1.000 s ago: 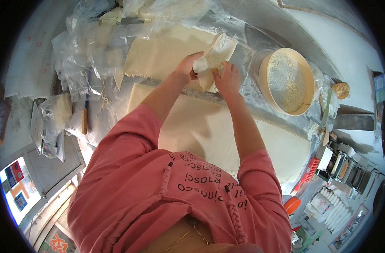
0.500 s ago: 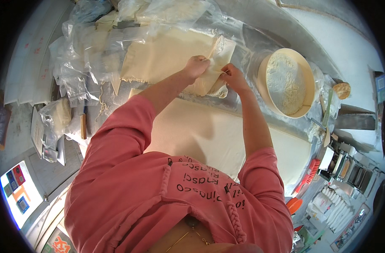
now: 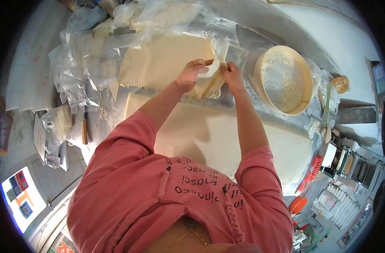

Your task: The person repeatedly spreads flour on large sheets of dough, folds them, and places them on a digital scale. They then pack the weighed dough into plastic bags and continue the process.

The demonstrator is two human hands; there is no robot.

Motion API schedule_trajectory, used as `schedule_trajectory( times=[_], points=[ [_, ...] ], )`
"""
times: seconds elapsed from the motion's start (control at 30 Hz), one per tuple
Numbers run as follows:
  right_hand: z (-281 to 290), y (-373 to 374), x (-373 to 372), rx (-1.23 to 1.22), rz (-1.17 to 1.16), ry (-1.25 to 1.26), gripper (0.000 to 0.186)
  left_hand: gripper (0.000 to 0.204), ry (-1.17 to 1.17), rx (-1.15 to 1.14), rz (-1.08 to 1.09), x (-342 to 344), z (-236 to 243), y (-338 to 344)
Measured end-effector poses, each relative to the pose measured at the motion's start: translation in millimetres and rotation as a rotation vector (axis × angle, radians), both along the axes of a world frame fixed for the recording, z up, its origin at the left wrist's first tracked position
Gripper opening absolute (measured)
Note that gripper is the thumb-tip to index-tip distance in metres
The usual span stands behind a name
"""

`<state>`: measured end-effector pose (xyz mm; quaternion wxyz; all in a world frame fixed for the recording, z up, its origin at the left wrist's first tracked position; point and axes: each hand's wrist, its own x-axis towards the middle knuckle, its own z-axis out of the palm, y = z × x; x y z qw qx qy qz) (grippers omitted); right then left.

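Observation:
A stack of pale dough sheets [image 3: 152,61] lies on the far part of the floured table. At its right end, my left hand [image 3: 191,75] grips a raised, curling flap of dough [image 3: 213,69], fingers tucked under it and thumb on top. My right hand [image 3: 233,77] pinches the right edge of this dough, its fingertips partly hidden. The layers beneath the flap hang in folds between both hands. Closer to my body a wide flat dough sheet [image 3: 179,126] spreads under my forearms.
Right of my hands stands a round wooden-rimmed sieve [image 3: 309,90] with flour and crumbs. Clear plastic bags [image 3: 70,63] crowd the left, near a wooden-handled knife [image 3: 84,131]. A red brush [image 3: 312,168] lies at the right edge, below a wooden spatula [image 3: 328,133].
The dough flap has been lifted and now curls upright between my hands. My left hand has turned, its fingers now under the flap. The right hand stays at the right edge.

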<state>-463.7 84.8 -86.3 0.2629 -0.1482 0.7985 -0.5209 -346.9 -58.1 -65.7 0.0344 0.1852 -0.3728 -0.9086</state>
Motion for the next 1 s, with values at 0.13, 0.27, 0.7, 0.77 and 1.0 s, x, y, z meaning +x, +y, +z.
schedule_trajectory(
  times=[0.13,0.27,0.7,0.77,1.0],
  points=[
    [-22.9,25.3,-4.9,-0.296,-0.494,-0.464,0.016,0.011,-0.080,-0.279,0.132,14.9,-49.7,-47.4],
    [-28.0,26.3,11.8,0.033,-0.492,0.026,0.028,0.016,-0.350,-0.164,0.197,17.0,-29.0,-58.0],
    [-39.2,2.6,44.1,0.593,0.311,0.792,0.063,0.028,-0.433,-1.311,0.034,-70.1,-22.1,-109.6],
    [-40.7,2.3,46.9,0.617,0.325,0.830,0.063,0.031,-0.321,-1.157,0.232,-62.4,37.7,-127.0],
    [-18.1,-75.7,38.0,0.026,0.131,0.154,0.054,0.022,0.001,-1.403,-0.058,-77.3,160.4,-19.1]
  ],
)
